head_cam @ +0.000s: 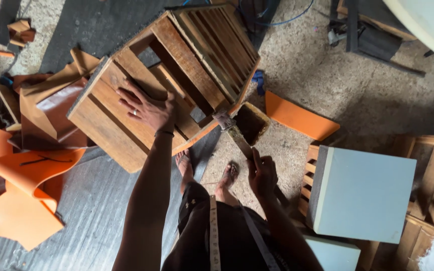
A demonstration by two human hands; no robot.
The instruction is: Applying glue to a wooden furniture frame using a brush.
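My left hand (145,107) lies flat, fingers spread, on the slats of a tilted wooden frame (177,70) that stands on the floor. My right hand (262,174) grips the handle of a brush (233,131). The brush's head touches the frame's lower edge, next to a small open container (251,122) with dark contents. A measuring tape (214,231) hangs round my neck, and my two bare feet (207,173) stand below the frame.
Orange leather-like sheets (11,195) are piled at the left and another orange piece (300,116) lies on the concrete floor. A grey foam cushion (360,193) rests on wooden frames (433,200) at the right. Dark metal furniture (367,30) stands at the top right.
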